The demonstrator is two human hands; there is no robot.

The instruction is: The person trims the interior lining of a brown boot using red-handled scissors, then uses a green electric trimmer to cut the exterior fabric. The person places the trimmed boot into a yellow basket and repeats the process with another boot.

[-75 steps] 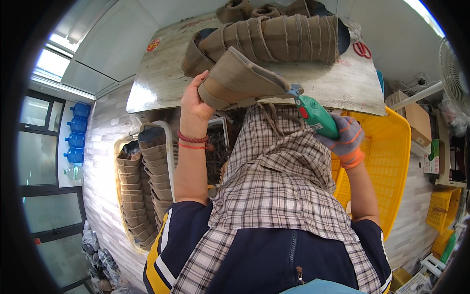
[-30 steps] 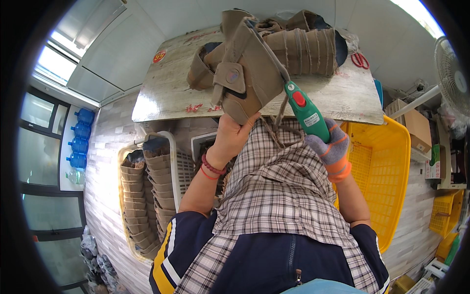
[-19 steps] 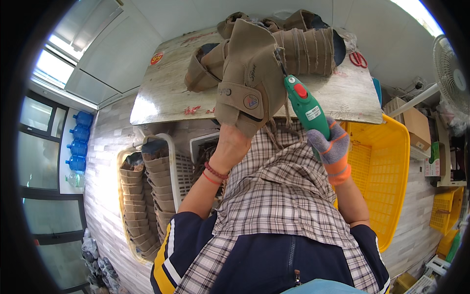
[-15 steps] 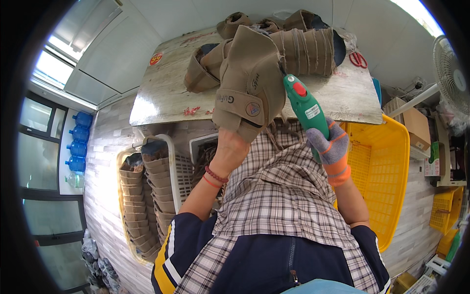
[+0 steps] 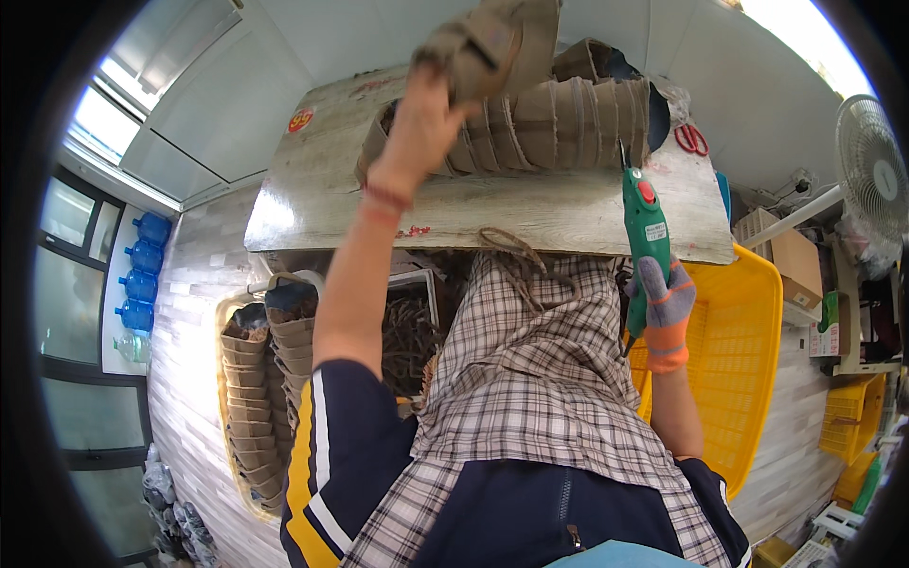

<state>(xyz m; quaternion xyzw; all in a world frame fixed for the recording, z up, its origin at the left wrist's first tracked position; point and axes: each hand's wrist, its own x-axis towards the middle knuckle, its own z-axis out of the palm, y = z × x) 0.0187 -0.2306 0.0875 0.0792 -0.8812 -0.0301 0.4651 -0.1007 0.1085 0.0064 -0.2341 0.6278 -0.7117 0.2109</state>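
My left hand [image 5: 417,133], bare with red bracelets, is closed on the near end of a tan fabric shoe upper [image 5: 516,47], raised at the back of the table; it is blurred. Under it lies a row of nested tan uppers [image 5: 559,123] with frayed edges. My right hand [image 5: 666,308], in a grey and orange glove, grips a green handheld power tool [image 5: 648,213] with a red button. The tool stands upright at the table's right front, its thin metal tip pointing away from me. Twisted strips [image 5: 530,270] lie at the table edge and on my checked apron.
Stacked uppers fill a white basket [image 5: 305,284] at left. Beside it, a bin holds dark strips [image 5: 407,331]. A yellow crate [image 5: 734,379] stands at right, red-handled scissors [image 5: 691,140] lie at the table's right, and a fan [image 5: 871,151] stands beyond.
My left hand has carried the upper away from me, up over the back of the table. My right hand has drawn the tool away from the upper, to the right.
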